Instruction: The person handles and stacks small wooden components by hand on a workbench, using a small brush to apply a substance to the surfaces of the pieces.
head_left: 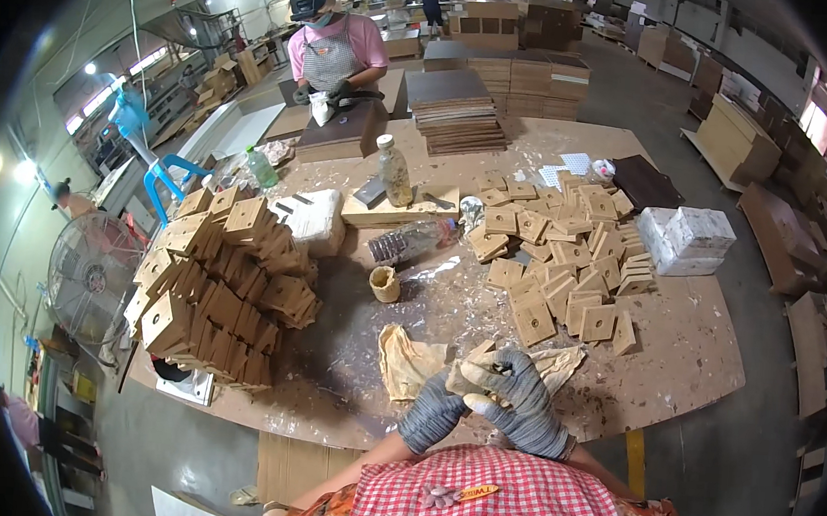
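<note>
A small wooden piece (pixel 471 366) is held up close to the body, over the near edge of the table (pixel 675 353). The right hand (pixel 519 400), in a grey glove, is closed around it from above. The left hand (pixel 433 415), gloved too, is curled shut under it and seems to steady it. A yellow rag (pixel 406 358) lies just beside the hands. The piece is best kept still and gripped firmly, so it is not dropped. A pile of wooden squares (pixel 567 259) is spread on the right, and stacked ones (pixel 220 283) on the left.
</note>
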`<state>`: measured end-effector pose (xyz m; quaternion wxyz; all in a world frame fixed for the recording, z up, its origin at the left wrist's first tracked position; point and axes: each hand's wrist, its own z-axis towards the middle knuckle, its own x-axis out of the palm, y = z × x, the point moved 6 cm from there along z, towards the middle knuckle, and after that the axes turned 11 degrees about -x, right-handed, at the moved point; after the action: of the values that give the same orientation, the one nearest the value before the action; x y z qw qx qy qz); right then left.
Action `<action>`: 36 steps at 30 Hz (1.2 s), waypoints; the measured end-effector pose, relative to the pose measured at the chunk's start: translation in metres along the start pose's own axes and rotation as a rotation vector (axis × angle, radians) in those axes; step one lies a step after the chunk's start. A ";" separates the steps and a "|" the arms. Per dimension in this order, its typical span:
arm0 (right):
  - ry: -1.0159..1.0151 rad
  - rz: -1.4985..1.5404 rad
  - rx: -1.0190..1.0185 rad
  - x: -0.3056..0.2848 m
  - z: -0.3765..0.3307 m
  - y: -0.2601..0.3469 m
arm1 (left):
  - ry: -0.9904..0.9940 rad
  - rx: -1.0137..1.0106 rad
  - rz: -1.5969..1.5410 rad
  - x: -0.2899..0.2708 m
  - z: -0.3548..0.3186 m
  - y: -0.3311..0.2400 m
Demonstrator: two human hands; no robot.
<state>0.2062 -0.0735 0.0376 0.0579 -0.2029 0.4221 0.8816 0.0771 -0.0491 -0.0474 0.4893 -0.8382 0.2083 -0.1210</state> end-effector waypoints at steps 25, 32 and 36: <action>0.010 0.472 0.141 -0.017 0.005 -0.050 | -0.129 0.099 -0.678 0.005 -0.036 -0.012; 0.180 0.208 -0.001 0.000 -0.003 -0.041 | -0.239 0.177 -0.799 -0.036 -0.041 -0.012; 0.148 0.161 0.012 0.014 0.010 -0.025 | -0.264 0.210 -0.948 -0.050 -0.045 -0.007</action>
<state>0.1973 -0.0502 0.0194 -0.0433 -0.2326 0.4455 0.8634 0.0168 -0.0572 -0.0192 0.4843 -0.7950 -0.2724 -0.2433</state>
